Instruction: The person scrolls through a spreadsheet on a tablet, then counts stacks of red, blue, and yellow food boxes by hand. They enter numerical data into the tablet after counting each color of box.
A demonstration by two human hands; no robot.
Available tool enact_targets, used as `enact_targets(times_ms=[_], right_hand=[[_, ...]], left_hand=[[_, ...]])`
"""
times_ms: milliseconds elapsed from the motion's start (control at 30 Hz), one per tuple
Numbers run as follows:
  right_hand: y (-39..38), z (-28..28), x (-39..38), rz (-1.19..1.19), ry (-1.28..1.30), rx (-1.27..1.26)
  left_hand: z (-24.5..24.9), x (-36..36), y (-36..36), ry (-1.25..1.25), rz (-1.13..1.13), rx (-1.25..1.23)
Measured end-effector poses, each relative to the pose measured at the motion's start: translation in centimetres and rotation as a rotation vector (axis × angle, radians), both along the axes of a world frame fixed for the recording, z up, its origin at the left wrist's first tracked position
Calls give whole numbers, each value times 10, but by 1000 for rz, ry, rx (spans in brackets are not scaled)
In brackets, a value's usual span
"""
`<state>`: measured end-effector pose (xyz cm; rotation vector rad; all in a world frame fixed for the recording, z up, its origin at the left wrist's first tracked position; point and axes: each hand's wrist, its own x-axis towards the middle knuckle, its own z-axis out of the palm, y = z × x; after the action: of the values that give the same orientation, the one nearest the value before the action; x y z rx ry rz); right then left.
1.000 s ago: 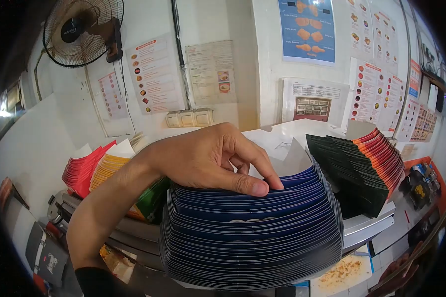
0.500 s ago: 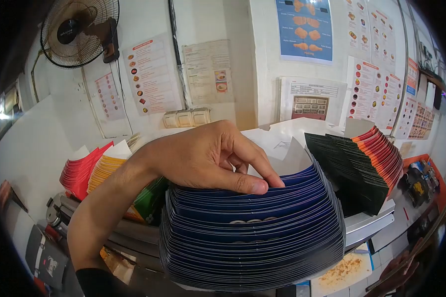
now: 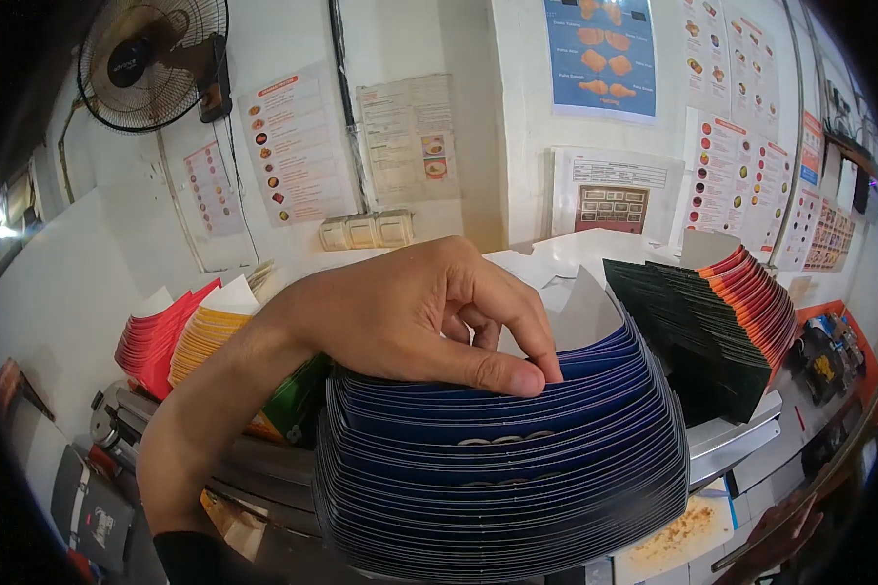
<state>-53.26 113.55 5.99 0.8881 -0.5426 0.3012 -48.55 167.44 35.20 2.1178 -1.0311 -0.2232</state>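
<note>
A tall nested stack of dark blue paper food cartons (image 3: 498, 453) fills the lower middle of the view, its white inner sides showing at the back. My left hand (image 3: 439, 317) reaches in from the left and arches over its top edge. The thumb presses on the near side of an upper carton rim while the index finger dips behind it, pinching the rim. The other fingers curl underneath, partly hidden. My right hand is not in view.
Red cartons (image 3: 156, 341), yellow cartons (image 3: 210, 336) and green cartons (image 3: 298, 395) stand at left. Dark green cartons (image 3: 698, 331) and orange-red cartons (image 3: 751, 302) lean at right. A white board with crumbs (image 3: 683, 536) lies below right. A fan (image 3: 146, 63) hangs on the wall.
My left thumb and index finger have shifted slightly right and down along the rim. The blue carton stack sits slightly further right and lower in view.
</note>
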Motion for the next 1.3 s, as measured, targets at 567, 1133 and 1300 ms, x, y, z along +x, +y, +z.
enact_targets(times_ms=[567, 1133, 1300], right_hand=[[51, 38, -7, -260, 54, -215], [44, 25, -11, -155, 8, -115], [49, 28, -13, -11, -50, 7]], left_hand=[[6, -14, -5, 89, 110, -51], [1, -7, -3, 27, 20, 5], [3, -6, -3, 33, 23, 20]])
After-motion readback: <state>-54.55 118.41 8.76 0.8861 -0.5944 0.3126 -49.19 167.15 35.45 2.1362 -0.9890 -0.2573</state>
